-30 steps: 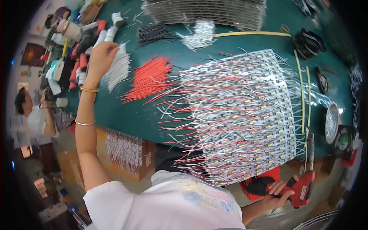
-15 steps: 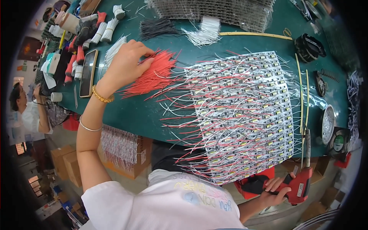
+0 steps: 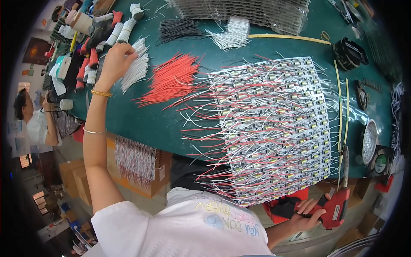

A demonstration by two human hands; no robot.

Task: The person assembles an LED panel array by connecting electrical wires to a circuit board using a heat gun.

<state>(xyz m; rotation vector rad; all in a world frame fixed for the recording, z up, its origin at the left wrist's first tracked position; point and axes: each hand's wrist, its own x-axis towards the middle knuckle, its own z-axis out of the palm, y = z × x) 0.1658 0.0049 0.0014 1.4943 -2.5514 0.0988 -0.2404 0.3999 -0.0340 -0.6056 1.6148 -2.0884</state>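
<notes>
My left hand (image 3: 114,64) is at the far left of the table, over the edge of a pile of cut white wires (image 3: 138,64). Its fingers are curled together, and whatever lies between them is hidden. Beside that pile lies a heap of red wires (image 3: 171,80). My right hand (image 3: 309,215) grips a red-and-black soldering gun (image 3: 337,209) below the table's front right edge, its shaft pointing up. Between the hands lies a wide panel of small circuit boards (image 3: 274,124), with rows of red, white and black wires trailing off its left side.
Black wires (image 3: 180,31) and more white wires (image 3: 233,32) lie at the back, near stacked trays (image 3: 257,13). Wire bundles (image 3: 125,30) stand far left. A black holder (image 3: 350,53), a metal bowl (image 3: 369,140) and a solder reel (image 3: 379,162) stand right. Another person (image 3: 36,115) sits left.
My left hand has moved left and slightly away, off the red wires to the white wire pile. My right hand keeps its hold on the soldering gun, almost unmoved.
</notes>
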